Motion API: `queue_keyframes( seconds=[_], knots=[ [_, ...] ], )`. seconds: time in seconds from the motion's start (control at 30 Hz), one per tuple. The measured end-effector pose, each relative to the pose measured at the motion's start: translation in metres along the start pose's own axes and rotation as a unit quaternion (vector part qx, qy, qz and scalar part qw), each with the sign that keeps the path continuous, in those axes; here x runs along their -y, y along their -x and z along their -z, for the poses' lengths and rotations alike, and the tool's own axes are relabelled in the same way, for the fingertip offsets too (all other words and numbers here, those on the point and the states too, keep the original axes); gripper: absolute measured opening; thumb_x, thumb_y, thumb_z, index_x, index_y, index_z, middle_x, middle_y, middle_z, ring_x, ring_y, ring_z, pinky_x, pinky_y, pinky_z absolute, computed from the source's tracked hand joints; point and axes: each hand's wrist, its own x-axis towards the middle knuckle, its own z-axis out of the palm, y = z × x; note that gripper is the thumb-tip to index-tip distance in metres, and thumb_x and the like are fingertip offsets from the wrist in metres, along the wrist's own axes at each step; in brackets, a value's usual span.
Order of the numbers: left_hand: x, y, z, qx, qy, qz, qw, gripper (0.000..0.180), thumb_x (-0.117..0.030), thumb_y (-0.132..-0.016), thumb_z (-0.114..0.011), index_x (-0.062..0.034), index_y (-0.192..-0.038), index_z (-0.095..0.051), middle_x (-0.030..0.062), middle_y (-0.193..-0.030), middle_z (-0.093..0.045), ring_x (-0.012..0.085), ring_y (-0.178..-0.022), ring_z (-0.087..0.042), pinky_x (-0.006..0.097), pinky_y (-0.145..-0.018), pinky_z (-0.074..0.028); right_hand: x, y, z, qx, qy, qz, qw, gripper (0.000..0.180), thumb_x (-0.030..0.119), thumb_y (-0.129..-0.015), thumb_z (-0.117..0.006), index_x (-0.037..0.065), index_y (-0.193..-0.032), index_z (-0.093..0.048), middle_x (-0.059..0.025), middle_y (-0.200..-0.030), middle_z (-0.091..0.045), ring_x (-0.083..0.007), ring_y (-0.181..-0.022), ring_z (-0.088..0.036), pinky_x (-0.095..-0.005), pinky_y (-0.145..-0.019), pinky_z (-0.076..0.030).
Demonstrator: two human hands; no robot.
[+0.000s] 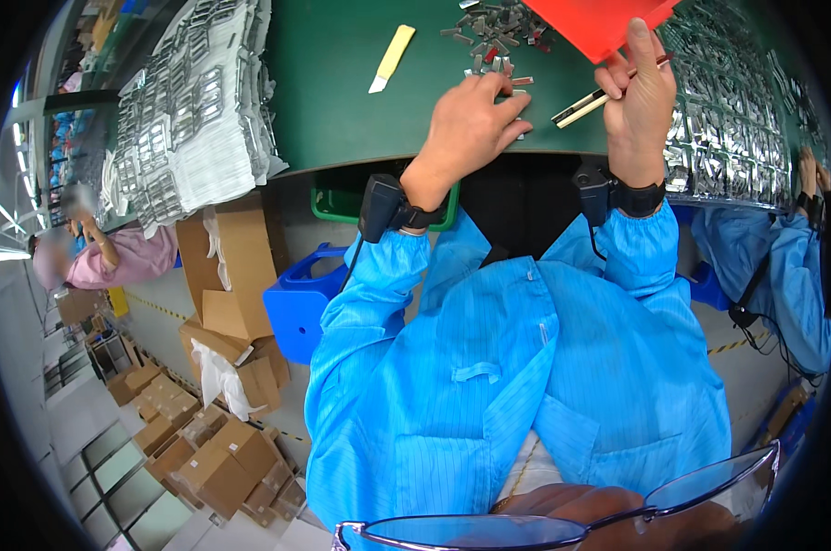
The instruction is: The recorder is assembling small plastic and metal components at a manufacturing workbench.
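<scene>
green and broad, the bench (pixel 342 83) carries one pale yellow utility knife (pixel 390 57) lying apart from the hands, one red sheet (pixel 599 23) at the far edge, and a loose scatter of small metal clips (pixel 489 32) too many and too small to count. two large heaps of bagged metal parts flank the work: one pile on the left (pixel 195 110), one on the right (pixel 728 110). the left hand (pixel 470 124) lies palm down on the bench, fingers bent and pressing on a few clips just beside the scatter; its grip cannot be told, as the fingertips hide what is under them. the right hand (pixel 638 96) is closed round one thin pair of tweezers (pixel 585 106), whose tips point toward the left hand. both wrists wear one black strapped device each. below the bench stand one blue plastic bin (pixel 296 308) and many brown cardboard boxes (pixel 222 450) on the floor. two other people show at the edges, one in pink (pixel 112 257) at left and one blue sleeve (pixel 792 275) at right.
</scene>
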Motion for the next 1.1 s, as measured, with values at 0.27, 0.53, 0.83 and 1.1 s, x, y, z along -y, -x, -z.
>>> queue_keyframes(
  seconds=[0.27,0.53,0.83,1.1],
  knots=[
    [-0.007,0.008,0.002,-0.053,-0.018,-0.021,0.998,0.021,-0.018,-0.07,-0.072,-0.0107,-0.089,-0.068,0.0075,-0.093,-0.059,0.0286,-0.082,-0.057,0.037,-0.067,-0.049,-0.023,-0.034,-0.061,0.137,-0.026,-0.226,0.964,0.021,0.027,-0.09,-0.06,0.007,-0.095,-0.057,0.0029,-0.067,-0.051,-0.0029,-0.045,-0.036,-0.0159,-0.037,-0.026],
    [0.004,0.011,-0.011,-0.075,0.008,-0.041,0.996,0.012,-0.01,-0.07,-0.065,-0.0076,-0.081,-0.067,0.0129,-0.083,-0.061,0.0334,-0.077,-0.059,0.041,-0.067,-0.049,-0.174,-0.094,-0.11,0.142,0.176,-0.283,0.932,0.032,0.028,-0.076,-0.076,0.002,-0.078,-0.059,-0.0058,-0.067,-0.052,-0.0096,-0.046,-0.039,-0.0226,-0.039,-0.03],
    [0.011,0.035,0.014,-0.254,-0.088,0.047,0.962,0.027,0.007,-0.067,-0.058,-0.0031,-0.091,-0.063,0.0159,-0.094,-0.06,0.0308,-0.082,-0.057,0.039,-0.071,-0.048,-0.032,-0.039,-0.082,0.318,0.187,-0.204,0.907,0.029,0.027,-0.09,-0.054,-0.001,-0.098,-0.056,-0.01,-0.08,-0.063,-0.0106,-0.047,-0.046,-0.0275,-0.041,-0.045],
    [-0.025,0.134,-0.048,-0.08,-0.063,0.076,0.992,0.036,0.003,-0.068,-0.061,-0.0037,-0.104,-0.059,0.0154,-0.094,-0.058,0.0302,-0.073,-0.06,0.037,-0.061,-0.051,-0.048,0.101,0.142,0.392,0.661,0.039,0.639,0.018,0.013,-0.084,-0.053,0.003,-0.094,-0.065,-0.0165,-0.09,-0.065,-0.035,-0.082,-0.062,-0.0422,-0.072,-0.05]
  ],
)
